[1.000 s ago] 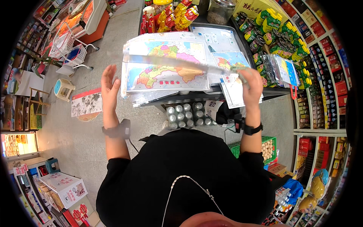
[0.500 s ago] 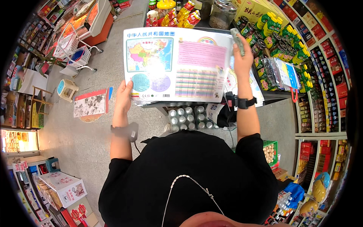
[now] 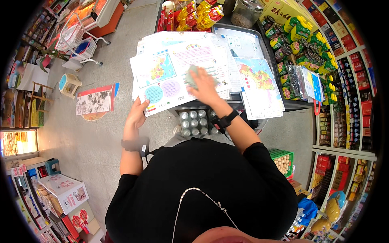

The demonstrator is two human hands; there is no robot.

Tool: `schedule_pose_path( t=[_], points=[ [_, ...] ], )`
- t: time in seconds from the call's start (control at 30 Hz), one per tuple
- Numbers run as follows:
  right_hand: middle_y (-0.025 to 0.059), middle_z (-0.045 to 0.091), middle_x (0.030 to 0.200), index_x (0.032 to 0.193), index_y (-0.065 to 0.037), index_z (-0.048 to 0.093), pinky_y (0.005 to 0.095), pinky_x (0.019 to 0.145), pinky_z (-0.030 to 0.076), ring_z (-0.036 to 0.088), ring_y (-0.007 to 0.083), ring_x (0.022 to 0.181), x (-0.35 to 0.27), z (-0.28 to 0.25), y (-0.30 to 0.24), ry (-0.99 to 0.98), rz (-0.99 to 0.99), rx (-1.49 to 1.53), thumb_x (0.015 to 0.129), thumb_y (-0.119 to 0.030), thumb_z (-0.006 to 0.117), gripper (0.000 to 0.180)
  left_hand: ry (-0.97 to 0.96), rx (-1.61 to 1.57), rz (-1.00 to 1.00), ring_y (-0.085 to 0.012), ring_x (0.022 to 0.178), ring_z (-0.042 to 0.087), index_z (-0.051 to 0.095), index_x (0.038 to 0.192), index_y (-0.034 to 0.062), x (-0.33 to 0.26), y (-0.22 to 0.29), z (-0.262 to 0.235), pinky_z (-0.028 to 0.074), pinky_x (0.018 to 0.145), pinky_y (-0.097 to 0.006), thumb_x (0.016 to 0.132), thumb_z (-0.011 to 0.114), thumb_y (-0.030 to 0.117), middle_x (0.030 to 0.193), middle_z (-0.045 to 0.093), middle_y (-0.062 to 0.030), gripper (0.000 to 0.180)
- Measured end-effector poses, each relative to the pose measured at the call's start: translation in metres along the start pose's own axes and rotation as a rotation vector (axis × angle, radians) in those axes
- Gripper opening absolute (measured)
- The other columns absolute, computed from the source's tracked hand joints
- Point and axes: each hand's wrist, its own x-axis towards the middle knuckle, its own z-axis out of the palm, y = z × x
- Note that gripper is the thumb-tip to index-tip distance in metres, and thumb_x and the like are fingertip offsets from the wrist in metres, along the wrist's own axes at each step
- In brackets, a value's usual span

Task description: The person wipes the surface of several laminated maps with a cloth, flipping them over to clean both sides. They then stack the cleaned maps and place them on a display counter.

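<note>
A glossy map poster sheet (image 3: 155, 71), printed with a coloured map, text and two round patches, lies tilted on other sheets (image 3: 148, 39) on the counter. My left hand (image 3: 137, 113) pinches its lower left corner, thumb on top. In my right hand (image 3: 207, 88) is a folded pale green cloth (image 3: 192, 77), pressed on the sheet's printed right half and slightly blurred. Right of the pile, another map sheet (image 3: 261, 87) overhangs the counter's front edge.
Red and gold snack packets (image 3: 198, 16) and a lidded jar (image 3: 246, 14) stand at the back. Green-wrapped cans and bottles (image 3: 298, 44) line the right side. Packed cans (image 3: 194, 122) sit below the counter, a green egg crate (image 3: 281, 162) to my right.
The map poster has come down and tilted. My right hand has moved from its right edge inward onto its face with the cloth. More of the other map sheet shows at right.
</note>
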Motion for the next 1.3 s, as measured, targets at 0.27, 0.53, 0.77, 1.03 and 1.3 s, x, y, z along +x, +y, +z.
schedule_pose_path(
  t=[0.27, 0.53, 0.77, 1.03, 1.3],
  points=[
    [0.0124, 0.039, 0.142, 0.13, -0.022, 0.051, 0.054, 0.1, 0.031, 0.036, 0.0324, 0.131, 0.016, 0.009, -0.053, -0.225, -0.45, 0.001, 0.085, -0.017, 0.054, 0.045, -0.04, -0.113, -0.013, -0.0214, 0.114, 0.053, 0.034, 0.136, 0.0021, 0.001, -0.014, -0.01, 0.049, 0.092, -0.037, 0.095, 0.046, 0.007, 0.129, 0.05, -0.0111, 0.043],
    [0.0212, 0.017, 0.151, 0.145, -0.015, 0.027, 0.0646, 0.103, 0.023, 0.017, 0.0382, 0.139, 0.076, -0.005, 0.055, -0.136, 0.542, -0.178, 0.087, -0.025, 0.048, 0.063, -0.049, -0.127, -0.033, -0.0188, 0.115, 0.053, 0.031, 0.138, 0.001, 0.003, -0.014, -0.009, 0.049, 0.093, -0.034, 0.095, 0.048, 0.01, 0.13, 0.049, -0.0114, 0.047],
    [0.0162, 0.02, 0.151, 0.139, -0.017, 0.039, 0.058, 0.109, 0.017, 0.018, 0.0322, 0.141, 0.086, 0.039, -0.103, -0.37, -0.31, 0.048, 0.078, -0.012, 0.047, 0.062, -0.072, -0.174, -0.02, -0.0182, 0.116, 0.052, 0.032, 0.137, 0.0011, 0.007, -0.023, -0.014, 0.048, 0.093, -0.034, 0.095, 0.047, 0.008, 0.13, 0.049, -0.0104, 0.044],
    [0.0125, 0.029, 0.148, 0.136, -0.017, 0.044, 0.057, 0.104, 0.027, 0.026, 0.0305, 0.137, 0.12, 0.04, 0.035, -0.178, -0.064, 0.04, 0.083, -0.016, 0.047, 0.053, -0.113, -0.166, -0.006, -0.0183, 0.117, 0.051, 0.029, 0.138, 0.0006, 0.007, -0.018, -0.014, 0.048, 0.094, -0.033, 0.095, 0.047, 0.008, 0.132, 0.048, -0.0111, 0.047],
    [0.0195, 0.015, 0.152, 0.144, -0.013, 0.029, 0.0592, 0.106, 0.024, 0.017, 0.0362, 0.14, 0.151, 0.037, 0.053, -0.221, 0.382, -0.13, 0.087, -0.025, 0.046, 0.061, -0.123, -0.186, -0.001, -0.0191, 0.12, 0.048, 0.028, 0.138, 0.0024, 0.005, -0.018, -0.014, 0.045, 0.096, -0.036, 0.095, 0.044, 0.004, 0.132, 0.047, -0.0109, 0.046]
  ],
)
